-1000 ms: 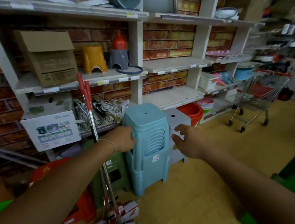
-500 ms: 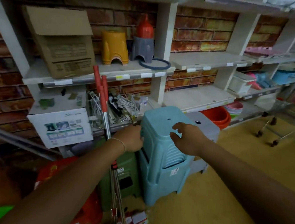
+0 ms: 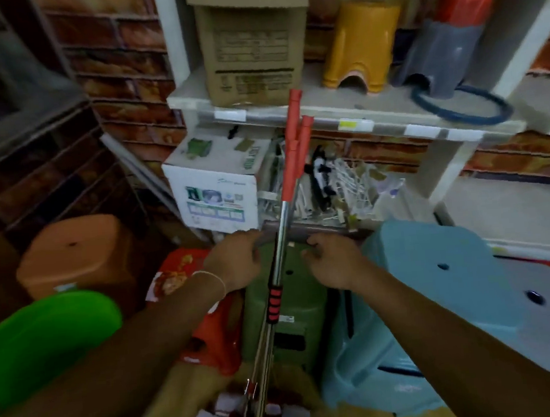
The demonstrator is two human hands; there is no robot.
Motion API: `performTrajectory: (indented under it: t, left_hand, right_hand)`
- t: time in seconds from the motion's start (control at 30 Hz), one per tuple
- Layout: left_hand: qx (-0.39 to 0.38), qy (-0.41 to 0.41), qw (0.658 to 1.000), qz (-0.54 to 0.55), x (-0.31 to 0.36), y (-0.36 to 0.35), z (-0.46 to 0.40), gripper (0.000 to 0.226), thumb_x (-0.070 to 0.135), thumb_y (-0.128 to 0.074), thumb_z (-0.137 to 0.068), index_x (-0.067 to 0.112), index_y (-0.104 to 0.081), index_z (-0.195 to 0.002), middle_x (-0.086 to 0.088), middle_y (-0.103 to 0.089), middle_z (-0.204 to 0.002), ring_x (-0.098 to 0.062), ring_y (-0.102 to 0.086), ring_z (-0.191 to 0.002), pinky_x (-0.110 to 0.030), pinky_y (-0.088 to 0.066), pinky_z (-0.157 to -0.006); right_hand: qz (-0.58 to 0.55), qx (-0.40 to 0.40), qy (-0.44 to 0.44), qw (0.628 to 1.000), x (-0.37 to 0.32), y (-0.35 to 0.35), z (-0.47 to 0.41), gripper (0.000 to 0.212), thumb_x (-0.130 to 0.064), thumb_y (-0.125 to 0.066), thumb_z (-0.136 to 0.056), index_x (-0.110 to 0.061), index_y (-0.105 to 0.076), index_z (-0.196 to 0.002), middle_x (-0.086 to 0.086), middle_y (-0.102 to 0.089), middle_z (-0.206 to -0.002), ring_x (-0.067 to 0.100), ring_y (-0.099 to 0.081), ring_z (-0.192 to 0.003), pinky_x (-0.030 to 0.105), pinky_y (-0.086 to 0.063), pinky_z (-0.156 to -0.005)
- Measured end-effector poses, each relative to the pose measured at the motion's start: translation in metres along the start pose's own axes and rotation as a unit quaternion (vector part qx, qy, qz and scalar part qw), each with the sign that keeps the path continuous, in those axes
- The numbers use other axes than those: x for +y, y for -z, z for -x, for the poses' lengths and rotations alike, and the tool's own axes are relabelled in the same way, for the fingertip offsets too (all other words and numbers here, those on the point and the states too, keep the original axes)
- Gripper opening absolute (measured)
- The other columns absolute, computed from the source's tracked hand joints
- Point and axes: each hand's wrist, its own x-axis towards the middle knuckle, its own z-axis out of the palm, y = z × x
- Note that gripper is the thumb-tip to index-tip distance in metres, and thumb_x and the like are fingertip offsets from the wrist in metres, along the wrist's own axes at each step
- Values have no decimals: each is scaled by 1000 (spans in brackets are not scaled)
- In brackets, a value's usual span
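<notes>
A: The left hand [image 3: 238, 265] and right hand [image 3: 335, 262] have left the stack of light blue plastic stools [image 3: 430, 281] they held half a second ago.

B: Yes. They now sit either side of the dark green plastic stool [image 3: 290, 309] on the floor, just left of that stack.

A: Gripping it?

B: Both hands' fingers bend at its top, but it's too blurred to tell. The chrome poles with red handles [image 3: 284, 214] lean between the hands.
</notes>
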Motion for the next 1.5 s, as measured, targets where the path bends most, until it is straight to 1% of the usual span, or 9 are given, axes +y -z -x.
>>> performTrajectory:
  t: [0.17, 0.3, 0.47, 0.63, 0.8, 0.93, 1.13, 1.3, 1.5]
  left_hand:
    - [-12, 97, 995, -16, 17, -18, -21, 52, 29, -45, -82, 9, -60, -127, -18, -65, -124, -36, -60, -116, -38, -42, -98]
    - [-25, 166, 986, -1, 23, -39, -40, 62, 35, -39, -80, 10, -54, -135, -18, -62, -129, -36, -57, -119, -36, -42, -101]
    - [-40, 205, 978, -7, 23, -63, -52, 43, 24, -51, -93, 12, -53, -134, -15, -62, -127, -36, -58, -114, -38, -47, -94]
    - [-41, 229, 972, 18, 18, -76, -38, 31, 19, -50, -94, 7, -59, -121, -17, -64, -116, -34, -61, -105, -39, -50, -87]
    - [-63, 237, 968, 56, 20, -92, -20, 32, 13, -49, -95, 12, -56, -127, -11, -64, -117, -28, -61, -107, -35, -49, -91]
    - [-53, 250, 960, 117, 21, -104, -10, 40, 19, -56, -95, 15, -51, -135, -7, -63, -123, -23, -60, -110, -24, -42, -87]
    - [-22, 212, 957, 197, 18, -93, 23, 40, 27, -59, -90, 14, -57, -128, -7, -66, -119, -23, -61, -110, -36, -49, -94]
    - [-6, 147, 958, 247, 23, -91, 78, 32, 13, -53, -94, 9, -57, -125, -1, -64, -107, -14, -59, -102, -14, -44, -83]
    - [27, 89, 963, 253, 11, -87, 156, 48, 40, -43, -82, 11, -61, -115, -8, -70, -104, -21, -66, -97, -37, -53, -85]
  right_hand:
    - [-23, -16, 23, 999, 29, -7, -97, 41, -36, -50, -95, -10, -57, -65, 9, -62, -66, 29, -64, -71, 32, -50, -64]
    - [-70, 6, 4, 998, 41, -23, -155, 54, -50, -54, -92, -14, -45, -53, 0, -46, -50, 21, -51, -50, 26, -30, -44]
    - [-144, 18, -19, 989, 42, -50, -188, 49, -60, -63, -80, -12, -62, -73, 4, -62, -67, 24, -61, -62, 30, -48, -55]
    - [-186, 43, -22, 981, 39, -62, -191, 33, -39, -64, -86, -6, -60, -93, 14, -68, -93, 34, -66, -88, 38, -53, -72]
    - [-234, 29, 23, 972, 33, -56, -149, 23, -34, -67, -88, -15, -55, -86, -10, -56, -71, 15, -59, -67, 23, -39, -56]
    - [-260, 16, 76, 962, 23, -54, -101, 18, -34, -66, -91, -19, -58, -83, -11, -59, -68, -5, -54, -56, 10, -35, -44]
    - [-278, 43, 117, 952, 11, -72, -33, 33, -56, -56, -87, -24, -63, -87, -5, -65, -76, 9, -64, -68, 35, -56, -59]
    - [-285, 94, 134, 944, -10, -78, 25, 20, -42, -64, -90, -22, -62, -86, -5, -63, -74, 2, -60, -66, 16, -46, -56]
    - [-325, 121, 128, 929, -45, -94, 112, 10, -31, -62, -93, -21, -64, -90, -5, -66, -73, 3, -62, -70, 9, -43, -56]
